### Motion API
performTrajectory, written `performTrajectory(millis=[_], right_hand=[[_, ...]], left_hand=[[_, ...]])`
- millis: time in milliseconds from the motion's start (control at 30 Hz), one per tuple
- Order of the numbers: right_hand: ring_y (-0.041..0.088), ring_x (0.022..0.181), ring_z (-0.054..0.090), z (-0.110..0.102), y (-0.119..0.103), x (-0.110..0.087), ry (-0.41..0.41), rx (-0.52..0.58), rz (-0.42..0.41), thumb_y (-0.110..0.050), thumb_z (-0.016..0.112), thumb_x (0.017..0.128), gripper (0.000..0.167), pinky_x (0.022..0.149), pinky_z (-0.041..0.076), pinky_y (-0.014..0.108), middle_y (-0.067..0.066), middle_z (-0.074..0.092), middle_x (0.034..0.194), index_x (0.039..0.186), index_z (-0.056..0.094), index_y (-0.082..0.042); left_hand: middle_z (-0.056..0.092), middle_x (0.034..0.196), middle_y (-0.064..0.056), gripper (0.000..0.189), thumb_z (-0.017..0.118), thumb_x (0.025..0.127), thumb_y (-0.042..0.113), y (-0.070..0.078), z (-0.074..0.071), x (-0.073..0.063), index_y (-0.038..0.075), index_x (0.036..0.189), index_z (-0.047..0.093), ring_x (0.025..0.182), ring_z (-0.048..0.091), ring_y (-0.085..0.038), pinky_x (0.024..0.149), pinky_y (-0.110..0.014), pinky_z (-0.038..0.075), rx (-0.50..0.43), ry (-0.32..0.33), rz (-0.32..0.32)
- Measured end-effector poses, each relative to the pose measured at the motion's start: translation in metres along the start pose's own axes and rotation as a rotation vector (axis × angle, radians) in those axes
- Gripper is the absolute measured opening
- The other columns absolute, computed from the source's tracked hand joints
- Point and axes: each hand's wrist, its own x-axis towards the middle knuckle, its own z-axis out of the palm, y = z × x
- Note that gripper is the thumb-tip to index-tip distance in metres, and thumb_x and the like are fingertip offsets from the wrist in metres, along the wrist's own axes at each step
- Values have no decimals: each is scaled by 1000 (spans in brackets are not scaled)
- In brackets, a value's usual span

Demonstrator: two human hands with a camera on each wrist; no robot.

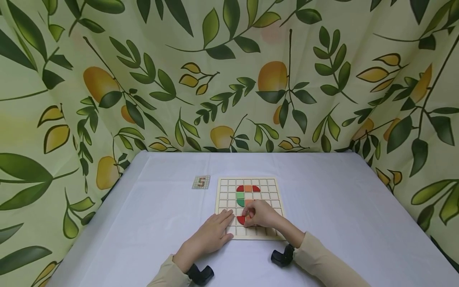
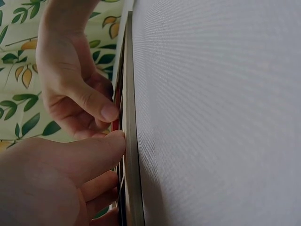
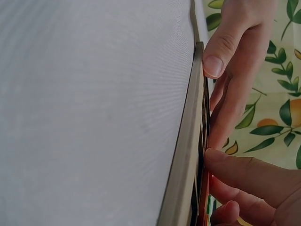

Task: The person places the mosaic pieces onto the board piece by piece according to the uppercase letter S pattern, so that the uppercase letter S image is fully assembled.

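Observation:
A square wooden grid board [image 1: 222,235] lies on the table with coloured tiles in some cells. My left hand [image 1: 211,233] rests on its left side with straight fingers, the thumb by the near edge. My right hand [image 1: 263,215] is over the lower middle, thumb and index finger pinching an orange tile [image 1: 248,218] that they partly cover. Just left of it sits a red quarter-round tile [image 1: 241,220]. Higher up are another red quarter-round tile [image 1: 256,188], an orange square [image 1: 248,188], a light green square [image 1: 240,195] and a dark green quarter-round tile [image 1: 240,202].
A small card [image 1: 201,182] with a gridded, S-like figure lies left of the board's far corner. White cloth [image 1: 322,191] covers the table. A leaf-and-fruit patterned curtain [image 1: 229,99] hangs behind and at both sides. Black devices [image 1: 283,257] are strapped at both wrists.

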Motion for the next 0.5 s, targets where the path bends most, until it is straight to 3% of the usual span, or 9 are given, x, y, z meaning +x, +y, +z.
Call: performTrajectory(millis=[500], right_hand=[[8, 53, 40, 1, 4, -2, -7, 21, -12, -6, 82, 71, 18, 48, 28, 16, -5, 44, 56, 86, 73, -5]], left_hand=[[38, 157, -4, 58, 54, 96, 35, -1, 2, -1, 9, 146, 42, 148, 32, -25, 119, -48, 31, 9, -1, -7]])
